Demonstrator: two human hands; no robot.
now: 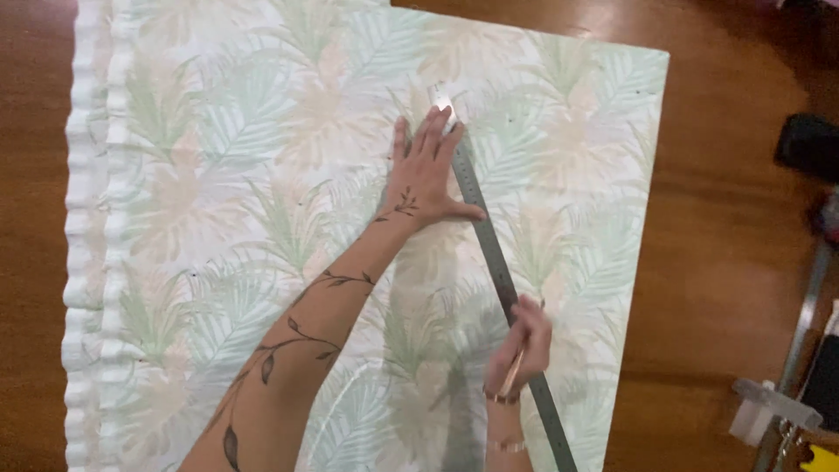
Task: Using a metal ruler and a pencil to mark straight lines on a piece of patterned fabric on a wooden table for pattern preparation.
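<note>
**Fabric, ruler and two hands on a wooden floor**

- Fabric point(262, 218): pale cloth printed with green and peach palm leaves, spread flat over a brown wooden floor point(725, 262); a white ruffled edge runs down its left side.
- Ruler point(500, 271): long grey metal strip lying on the fabric, slanting from upper middle down toward the lower right.
- Left hand point(426, 170): palm down, fingers spread flat, pressing the upper end of the ruler and the cloth beside it; nothing grasped.
- Right hand point(523, 339): fingers clenched around a thin marking stick point(510, 378), pinkish, possibly a pencil or chalk; the view is too blurred to say which. The hand sits just against the ruler's left edge, lower down its length.
- Tools point(778, 406): a few white, grey and yellow items at the lower right on the floor, well apart from the fabric.
</note>
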